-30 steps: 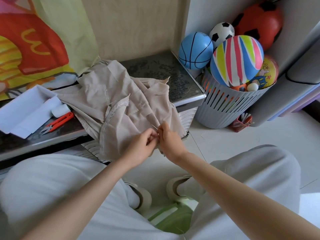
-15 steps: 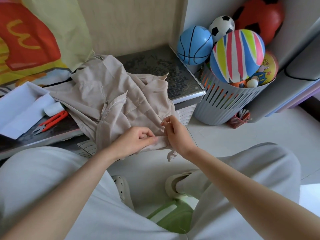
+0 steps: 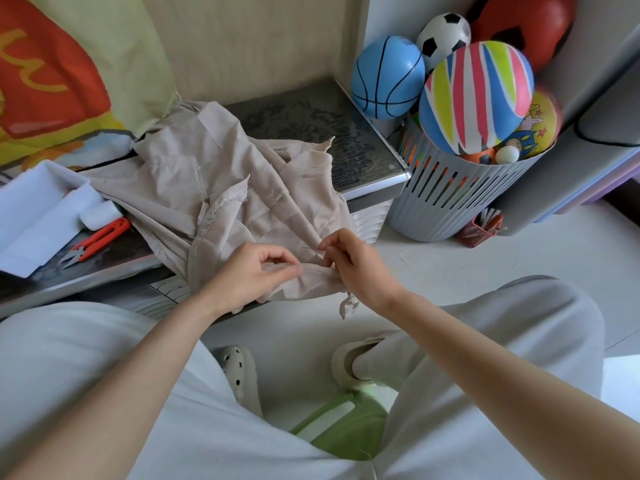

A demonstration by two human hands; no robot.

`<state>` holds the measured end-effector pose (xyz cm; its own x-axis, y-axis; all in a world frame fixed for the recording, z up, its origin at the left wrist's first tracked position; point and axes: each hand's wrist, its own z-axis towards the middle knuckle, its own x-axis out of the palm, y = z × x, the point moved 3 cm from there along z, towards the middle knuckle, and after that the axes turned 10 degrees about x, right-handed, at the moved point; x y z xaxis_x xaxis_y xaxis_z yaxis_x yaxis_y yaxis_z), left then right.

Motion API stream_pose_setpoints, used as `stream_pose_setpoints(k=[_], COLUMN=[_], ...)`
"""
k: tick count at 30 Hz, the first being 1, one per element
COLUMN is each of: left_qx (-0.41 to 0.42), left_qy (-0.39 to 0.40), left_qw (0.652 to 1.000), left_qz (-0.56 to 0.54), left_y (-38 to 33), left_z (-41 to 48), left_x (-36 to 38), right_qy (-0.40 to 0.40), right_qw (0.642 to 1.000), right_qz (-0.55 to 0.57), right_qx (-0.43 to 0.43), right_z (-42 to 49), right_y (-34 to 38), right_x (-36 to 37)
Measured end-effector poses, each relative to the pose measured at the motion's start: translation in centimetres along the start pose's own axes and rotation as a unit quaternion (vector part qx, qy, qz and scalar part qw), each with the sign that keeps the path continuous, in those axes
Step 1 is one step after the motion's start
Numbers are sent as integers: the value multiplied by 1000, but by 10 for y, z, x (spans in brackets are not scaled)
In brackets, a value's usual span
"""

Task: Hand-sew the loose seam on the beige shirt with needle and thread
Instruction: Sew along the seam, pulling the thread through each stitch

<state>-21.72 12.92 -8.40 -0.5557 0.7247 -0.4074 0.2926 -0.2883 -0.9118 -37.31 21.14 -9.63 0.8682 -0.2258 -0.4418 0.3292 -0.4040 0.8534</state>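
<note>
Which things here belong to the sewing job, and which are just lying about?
Job: crumpled beige fabric shirt, pinched by left hand; thin metal needle, pinched by right hand; orange-handled thread snips and white cylindrical spool, probably thread, on the dark tabletop.
Lying about: grey slatted plastic basket; blue rubber basketball; striped multicolour ball; small black-and-white football.

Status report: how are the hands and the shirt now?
Left hand pinches beige shirt edge. Right hand pinches needle at seam. Red snips lie aside.

Grey basket (image 3: 460, 199) holding striped ball (image 3: 476, 98); red snips (image 3: 98, 239) on table (image 3: 311, 116).
</note>
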Motion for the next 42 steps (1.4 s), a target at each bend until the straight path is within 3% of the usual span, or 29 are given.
stream_pose_setpoints(k=[14, 30, 36, 42], left_qx=[-13, 30, -3, -29], left_qy=[-75, -48, -71, -91], left_qw=[997, 996, 989, 976], left_qz=[-32, -72, -129, -197], left_y=[-2, 3, -10, -8], left_z=[-4, -3, -5, -6], left_x=[2, 4, 10, 6], right_qy=[70, 122, 150, 163], right_qw=[996, 991, 973, 963], right_qz=[19, 34, 163, 198], right_qx=[61, 39, 71, 81], right_z=[-3, -4, -5, -4], right_y=[6, 18, 15, 16], right_x=[7, 14, 19, 20])
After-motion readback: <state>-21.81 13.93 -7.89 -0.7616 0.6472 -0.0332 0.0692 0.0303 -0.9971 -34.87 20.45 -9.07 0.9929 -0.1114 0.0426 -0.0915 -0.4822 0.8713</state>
